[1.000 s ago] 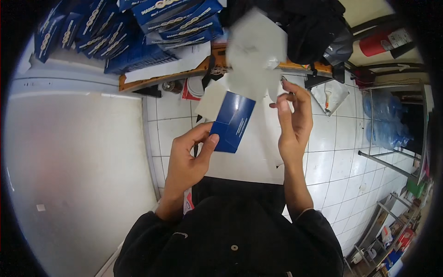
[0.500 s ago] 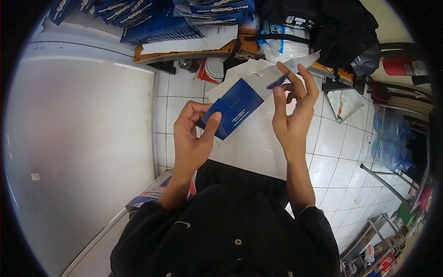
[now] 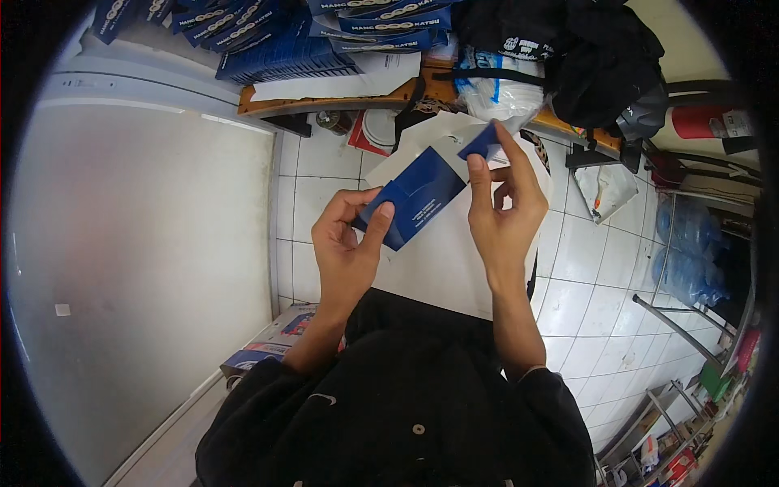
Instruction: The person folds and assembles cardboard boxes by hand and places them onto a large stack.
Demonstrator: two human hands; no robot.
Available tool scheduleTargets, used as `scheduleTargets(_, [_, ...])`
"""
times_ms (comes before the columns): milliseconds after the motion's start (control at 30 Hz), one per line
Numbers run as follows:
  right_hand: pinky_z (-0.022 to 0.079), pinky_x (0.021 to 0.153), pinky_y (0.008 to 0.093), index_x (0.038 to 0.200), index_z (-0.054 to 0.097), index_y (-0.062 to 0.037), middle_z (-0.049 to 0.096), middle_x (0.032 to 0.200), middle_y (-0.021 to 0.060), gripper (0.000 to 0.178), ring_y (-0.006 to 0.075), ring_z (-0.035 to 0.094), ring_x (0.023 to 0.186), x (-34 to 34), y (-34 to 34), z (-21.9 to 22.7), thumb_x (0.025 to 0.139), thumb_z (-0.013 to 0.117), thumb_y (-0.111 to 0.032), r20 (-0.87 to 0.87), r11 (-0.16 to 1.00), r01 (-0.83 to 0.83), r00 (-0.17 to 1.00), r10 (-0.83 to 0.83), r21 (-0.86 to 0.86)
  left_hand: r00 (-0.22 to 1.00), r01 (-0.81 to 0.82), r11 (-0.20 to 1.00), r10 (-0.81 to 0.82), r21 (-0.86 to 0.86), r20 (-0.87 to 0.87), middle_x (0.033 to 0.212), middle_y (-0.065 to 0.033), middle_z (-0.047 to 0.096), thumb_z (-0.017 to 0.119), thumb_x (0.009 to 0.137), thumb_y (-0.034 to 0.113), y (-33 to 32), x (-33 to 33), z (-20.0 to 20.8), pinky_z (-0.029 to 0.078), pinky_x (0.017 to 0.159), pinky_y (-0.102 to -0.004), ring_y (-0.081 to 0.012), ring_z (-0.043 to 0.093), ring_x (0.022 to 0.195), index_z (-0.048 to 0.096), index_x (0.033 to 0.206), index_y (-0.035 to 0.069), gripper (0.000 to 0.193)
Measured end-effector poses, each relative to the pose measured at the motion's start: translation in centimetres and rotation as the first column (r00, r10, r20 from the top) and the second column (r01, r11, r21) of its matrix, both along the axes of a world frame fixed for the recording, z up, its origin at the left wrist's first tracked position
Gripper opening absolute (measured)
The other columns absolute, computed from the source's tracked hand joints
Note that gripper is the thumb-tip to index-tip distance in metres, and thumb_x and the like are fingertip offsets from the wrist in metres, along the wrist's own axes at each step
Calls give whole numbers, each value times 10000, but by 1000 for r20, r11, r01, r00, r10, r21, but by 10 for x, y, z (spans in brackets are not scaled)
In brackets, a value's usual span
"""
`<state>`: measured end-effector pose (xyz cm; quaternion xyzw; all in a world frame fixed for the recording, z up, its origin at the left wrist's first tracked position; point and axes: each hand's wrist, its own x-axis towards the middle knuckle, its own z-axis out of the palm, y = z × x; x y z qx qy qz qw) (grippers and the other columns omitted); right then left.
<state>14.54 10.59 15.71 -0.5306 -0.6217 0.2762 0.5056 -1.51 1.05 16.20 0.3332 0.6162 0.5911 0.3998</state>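
My left hand point(image 3: 345, 243) is closed on the left end of a partly folded blue cardboard box point(image 3: 422, 195), thumb on top and fingers beneath. The box is tilted, its right end pointing up and away. At that end, my right hand point(image 3: 511, 203) pinches a small blue flap point(image 3: 480, 144) between thumb and index finger, its other fingers curled. Pale inner card shows between the flap and the printed panel. Below the box lies a white board point(image 3: 442, 280), in front of my body.
Stacked flat blue cartons point(image 3: 280, 61) lie on a wooden-edged bench point(image 3: 341, 104) at the far side. Packaged clear plastic point(image 3: 503, 93) and a black bag point(image 3: 604, 69) sit farther right. A frosted white panel point(image 3: 146, 260) stands at left; blue water jugs point(image 3: 690, 252) are at right.
My right hand has moved left, its index finger now over the blue flap. The pale pointed flap above its fingers no longer shows. My left hand has shifted slightly right with the box.
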Motion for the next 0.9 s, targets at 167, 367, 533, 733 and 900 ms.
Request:
scheduleTargets(167, [519, 566, 287, 1229, 707, -40, 718, 1197, 153, 382, 205, 731, 816, 9, 3, 22, 859, 798, -60, 35, 942, -320, 945, 325, -98, 995, 98, 995, -97, 30, -39, 995, -102, 743, 728, 955, 33, -5, -6, 4, 471, 836, -228, -86, 639, 896, 680, 1097, -35, 165])
scheduleTargets(367, [618, 742, 361, 1189, 712, -31, 705, 1195, 154, 342, 311, 744, 947, 14, -4, 32, 853, 774, -21, 33, 854, -488, 865, 501, -178, 973, 198, 980, -195, 10, -124, 1002, -101, 746, 745, 938, 36, -2, -16, 15, 478, 858, -244, -103, 650, 906, 702, 1073, -38, 161])
scheduleTargets(533, [586, 694, 351, 1140, 730, -24, 722, 1119, 161, 271, 282, 736, 798, 19, -3, 38, 871, 756, -22, 17, 788, -561, 812, 583, -255, 959, 240, 970, -243, -40, -143, 1014, -95, 734, 743, 920, -2, 2, -16, 23, 469, 868, -257, -119, 637, 934, 697, 1072, -35, 163])
scheduleTargets(733, [530, 620, 338, 1113, 739, -8, 746, 992, 159, 234, 259, 690, 682, 20, -4, 39, 880, 731, 5, -17, 856, -473, 877, 481, -207, 891, 358, 933, -356, -47, -282, 1009, -99, 731, 740, 935, 42, 11, -17, 38, 487, 857, -264, -124, 656, 936, 710, 1077, -11, 154])
scheduleTargets(900, [543, 632, 337, 1090, 750, -12, 756, 959, 167, 211, 261, 699, 686, 21, -4, 47, 884, 716, 18, -5, 876, -446, 891, 453, -185, 850, 419, 908, -401, -22, -340, 971, -80, 718, 753, 915, 47, 26, -24, 45, 472, 815, -256, -123, 618, 869, 729, 1052, 17, 142])
